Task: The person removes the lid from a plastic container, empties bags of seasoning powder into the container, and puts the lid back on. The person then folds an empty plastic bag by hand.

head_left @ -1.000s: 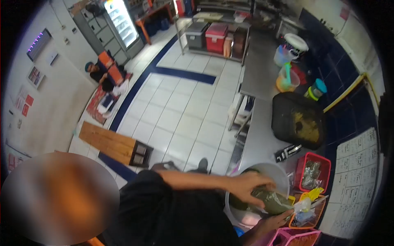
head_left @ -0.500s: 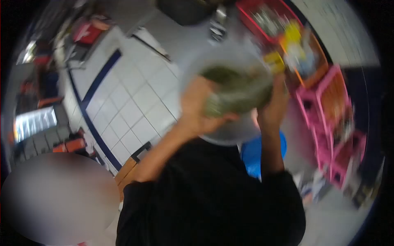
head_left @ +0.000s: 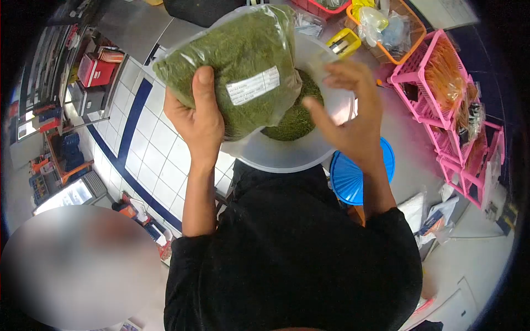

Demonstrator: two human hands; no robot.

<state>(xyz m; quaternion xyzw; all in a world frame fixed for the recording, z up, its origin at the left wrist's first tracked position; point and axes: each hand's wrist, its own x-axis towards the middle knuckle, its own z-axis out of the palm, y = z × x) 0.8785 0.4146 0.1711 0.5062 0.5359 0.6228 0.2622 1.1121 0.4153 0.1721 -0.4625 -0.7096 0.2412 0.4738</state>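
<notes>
A clear plastic bag of green dried herb (head_left: 232, 58), with a white printed label on its front, is held up at its lower left by my left hand (head_left: 200, 118). My left thumb presses on the bag's face; the other fingers are hidden behind it. Below the bag is a wide translucent white bowl (head_left: 284, 159) with a mound of loose green herb (head_left: 301, 118) in it. Over the bowl's right side, my right hand (head_left: 353, 105) has its thumb and fingers apart and grips nothing visible. Its fingertips are slightly blurred.
A blue ribbed round lid or basket (head_left: 349, 179) is right of the bowl. Pink stacking racks (head_left: 417, 102) with packets line the right side. An orange basket (head_left: 422, 33) of bags and a yellow container (head_left: 353, 47) are beyond the bowl. White floor tiles (head_left: 146, 149) are at left.
The bag has come up and left out of the bowl in my left hand, its label now facing me. My right hand is now apart from the bag. The view is sharper.
</notes>
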